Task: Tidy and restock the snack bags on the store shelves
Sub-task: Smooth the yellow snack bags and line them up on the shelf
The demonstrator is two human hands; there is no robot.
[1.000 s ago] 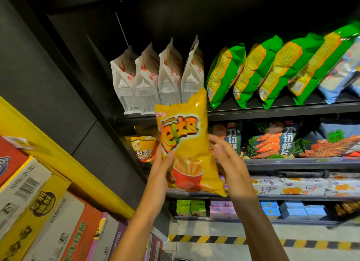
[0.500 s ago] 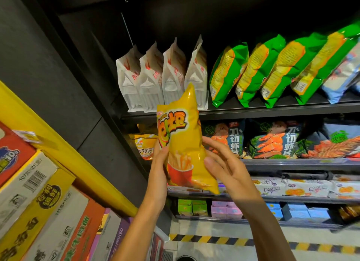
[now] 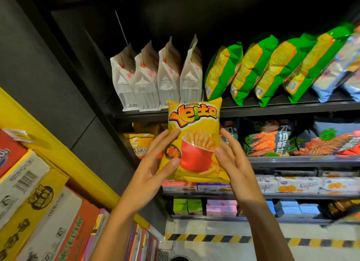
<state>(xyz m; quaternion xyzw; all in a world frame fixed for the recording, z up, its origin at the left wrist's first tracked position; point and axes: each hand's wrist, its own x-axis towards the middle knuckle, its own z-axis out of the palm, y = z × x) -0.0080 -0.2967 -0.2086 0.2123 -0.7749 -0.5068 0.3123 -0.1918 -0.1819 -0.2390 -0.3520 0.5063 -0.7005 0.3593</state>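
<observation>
The black metal store shelves (image 3: 272, 109) carry white paper pouches (image 3: 155, 79) and green crisp bags (image 3: 259, 69) on the top tier. In front, upright, the glossy yellow potato-stick snack bag (image 3: 194, 142) is grasped between both raised hands: left hand (image 3: 150, 175) and right hand (image 3: 233, 163), thumbs on its face. The bag hides the fingers behind it.

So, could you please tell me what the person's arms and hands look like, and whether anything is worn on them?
Both arms are bare from wrist to the frame's bottom edge: no sleeves show. The left hand and right hand wear no gloves, and no rings, watch or bracelet can be seen on them. The fingers are slender, the nails short and unpainted. No markings show on either forearm.
</observation>
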